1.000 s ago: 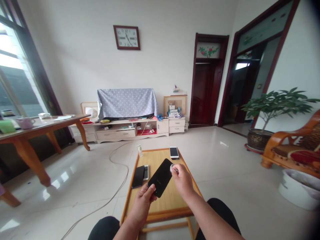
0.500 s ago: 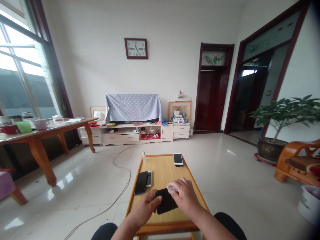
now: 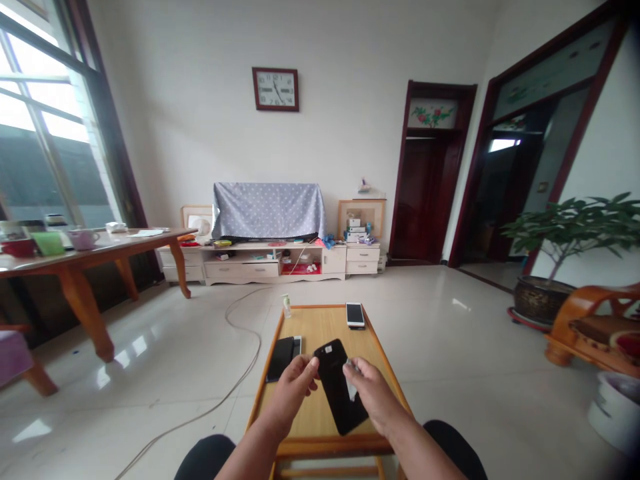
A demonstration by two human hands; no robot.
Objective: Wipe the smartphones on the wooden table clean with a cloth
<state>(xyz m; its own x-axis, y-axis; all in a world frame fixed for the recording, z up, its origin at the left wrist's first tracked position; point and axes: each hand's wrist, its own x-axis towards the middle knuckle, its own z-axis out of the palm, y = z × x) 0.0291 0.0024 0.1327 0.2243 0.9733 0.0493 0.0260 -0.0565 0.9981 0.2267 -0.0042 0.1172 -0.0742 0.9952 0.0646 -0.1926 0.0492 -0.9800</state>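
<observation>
I hold a black phone upright and tilted above the small wooden table. My left hand pinches its upper left edge. My right hand is closed on a small whitish pad or cloth that presses against the phone's right side. Further along the table lie a black phone with a white phone half under it on the left, a white-framed phone at the far right, and a small clear bottle at the far left corner.
A cable snakes over the tiled floor left of the table. A long wooden table with cups stands at the left, a TV cabinet at the back wall, a potted plant and wooden chair at the right.
The black phone rose from lying low over the table to a tilted upright hold. My left hand shifted to its top edge and my right hand slid down its right side.
</observation>
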